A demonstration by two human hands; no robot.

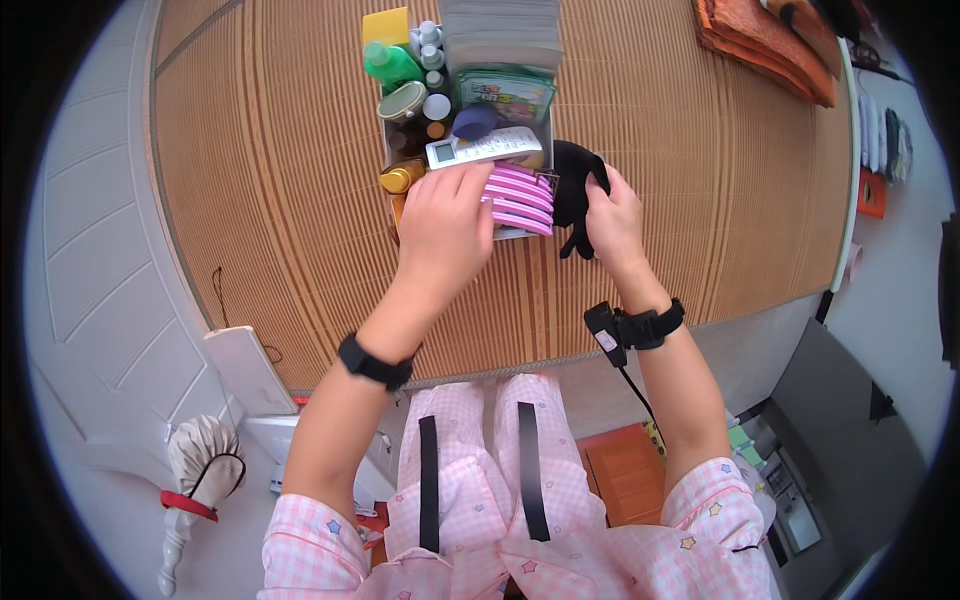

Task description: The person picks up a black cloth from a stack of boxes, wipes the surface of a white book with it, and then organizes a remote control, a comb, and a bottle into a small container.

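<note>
A box [549,150] packed with small goods stands on the far half of the mat. My left hand [442,222] curls over its near left side, thumb and fingertips closed at the left end of a pink-and-white striped, curved stack [522,198]. Just beyond lies a white remote control [487,147], with a dark blue rounded thing [475,121] behind it. My right hand [614,218] pinches a soft black item [572,185] with loose ends, held against the box's right side. Its exact kind is unclear. By my left fingers is an amber bottle with a yellow cap [400,178].
Farther back in the box are a green bottle [392,64], a round-lidded jar [403,101], green packets [505,93] and a grey stack [500,35]. Folded orange cloth [765,45] lies far right on the bamboo mat [300,200]. A white panel [252,370] leans at the near left edge.
</note>
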